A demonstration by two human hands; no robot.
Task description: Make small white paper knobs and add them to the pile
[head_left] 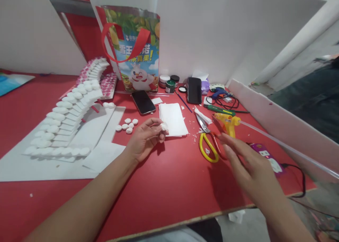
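Note:
My left hand [148, 137] pinches a small crumpled white piece [164, 126] between thumb and fingers, just over the edge of a stack of white paper sheets [173, 120]. To its left lie several small round white pads [128, 121]. My right hand [246, 164] is stretched out with nothing visible in it, nearest to the scissors [209, 143] with yellow and red handles and a yellow glue gun [227, 122]. Whether its fingertips touch either one is unclear. A clear glue stick [280, 143] extends from the back of the glue gun.
At left, a curved white model [66, 118] edged with round pads stands on a white board [16, 169]. A gift bag [137, 51], phone [143, 102], small jars [170, 86], dark case [194, 90], green cutter [219, 110] and purple power strip [267, 157] surround the work area.

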